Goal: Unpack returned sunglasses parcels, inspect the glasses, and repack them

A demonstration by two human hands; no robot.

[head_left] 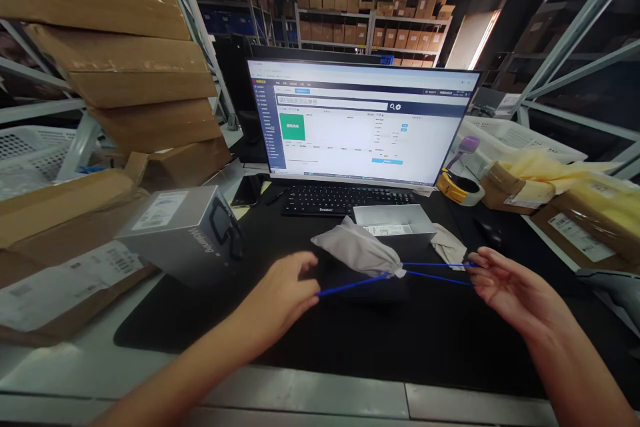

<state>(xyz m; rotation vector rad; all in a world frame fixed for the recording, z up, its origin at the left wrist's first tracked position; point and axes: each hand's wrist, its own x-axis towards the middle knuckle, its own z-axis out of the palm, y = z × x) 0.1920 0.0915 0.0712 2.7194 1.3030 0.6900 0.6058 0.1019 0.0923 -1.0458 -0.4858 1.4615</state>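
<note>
A grey cloth drawstring pouch (357, 247) is held up over the black desk mat, its neck gathered tight. Blue drawstrings (435, 271) stretch out from the neck to both sides. My left hand (293, 283) is closed on the string end at the left. At the right, my right hand (505, 283) pinches the other string ends between thumb and fingers. Just behind the pouch lies an open grey box (395, 219) with a label inside. A crumpled light cloth piece (449, 245) rests beside that box.
A lit monitor (360, 127) and black keyboard (345, 199) stand behind. To the left are a grey printed box (183, 233) and stacked cartons (130, 87). On the right sit a tape dispenser (457, 187), a mouse (489, 233) and yellow-wrapped parcels (595, 203).
</note>
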